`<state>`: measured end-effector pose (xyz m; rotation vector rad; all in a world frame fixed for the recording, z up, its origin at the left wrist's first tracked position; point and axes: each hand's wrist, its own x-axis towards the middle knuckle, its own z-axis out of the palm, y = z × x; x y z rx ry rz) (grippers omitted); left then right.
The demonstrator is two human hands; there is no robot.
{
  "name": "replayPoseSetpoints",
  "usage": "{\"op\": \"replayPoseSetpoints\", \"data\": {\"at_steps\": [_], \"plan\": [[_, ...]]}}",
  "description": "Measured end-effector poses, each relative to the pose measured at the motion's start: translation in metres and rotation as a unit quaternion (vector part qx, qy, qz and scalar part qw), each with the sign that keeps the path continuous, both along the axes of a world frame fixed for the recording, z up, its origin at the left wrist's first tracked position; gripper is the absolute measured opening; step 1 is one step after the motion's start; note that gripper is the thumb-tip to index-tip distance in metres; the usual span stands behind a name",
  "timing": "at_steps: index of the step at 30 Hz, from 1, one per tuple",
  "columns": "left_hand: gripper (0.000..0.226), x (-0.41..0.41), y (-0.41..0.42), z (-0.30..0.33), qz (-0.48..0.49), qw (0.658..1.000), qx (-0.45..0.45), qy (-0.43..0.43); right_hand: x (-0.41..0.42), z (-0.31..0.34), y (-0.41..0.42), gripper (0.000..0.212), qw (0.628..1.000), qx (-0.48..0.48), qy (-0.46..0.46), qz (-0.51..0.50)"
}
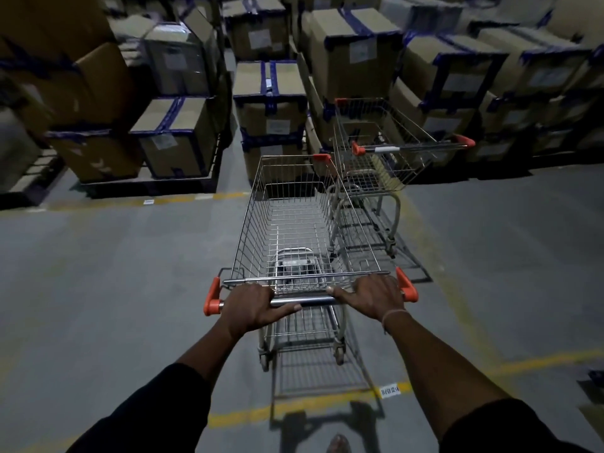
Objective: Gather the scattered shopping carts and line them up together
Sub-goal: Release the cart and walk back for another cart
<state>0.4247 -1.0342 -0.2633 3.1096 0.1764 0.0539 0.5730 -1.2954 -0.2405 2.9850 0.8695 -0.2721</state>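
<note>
Gripping near cart (295, 220) handle | hands (253, 307) closed | second cart (385, 148) touching right edge

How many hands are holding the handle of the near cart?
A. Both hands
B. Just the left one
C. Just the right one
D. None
A. The left hand and the right hand both wrap around the shiny handle bar of the near cart, while the second cart stands ahead to the right with nobody touching it.
</note>
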Motion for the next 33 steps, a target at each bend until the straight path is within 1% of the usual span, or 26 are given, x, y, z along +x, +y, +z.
{"op": "replayPoseSetpoints", "data": {"at_steps": [2,4,9,13,18,25,29,33], "plan": [[0.096,0.020,0.010,0.000,0.004,1.000,-0.013,-0.003,0.021,0.001,0.010,0.102,1.000,-0.003,0.001,0.009],[0.096,0.039,0.020,-0.001,0.018,1.000,-0.019,0.001,0.040,0.002,0.019,0.102,1.000,0.003,0.003,0.019],[0.092,0.081,0.040,-0.003,0.035,0.999,-0.010,-0.004,0.091,-0.002,0.040,0.104,0.998,0.018,0.005,0.054],[0.087,0.114,0.059,-0.004,0.030,0.999,-0.008,-0.012,0.130,-0.005,0.059,0.098,0.997,0.018,0.001,0.071],[0.090,0.160,0.088,-0.010,0.031,0.999,-0.004,-0.026,0.178,-0.011,0.088,0.105,0.996,0.041,0.001,0.078],[0.090,0.235,0.140,-0.013,0.024,0.999,0.008,-0.031,0.254,-0.020,0.139,0.094,0.997,0.034,-0.003,0.070],[0.094,0.281,0.170,-0.013,0.021,1.000,-0.005,-0.017,0.294,-0.018,0.167,0.100,0.998,0.020,-0.007,0.062],[0.091,0.323,0.199,-0.012,0.012,1.000,-0.015,-0.009,0.335,-0.021,0.193,0.113,0.999,0.006,-0.006,0.047]]}}
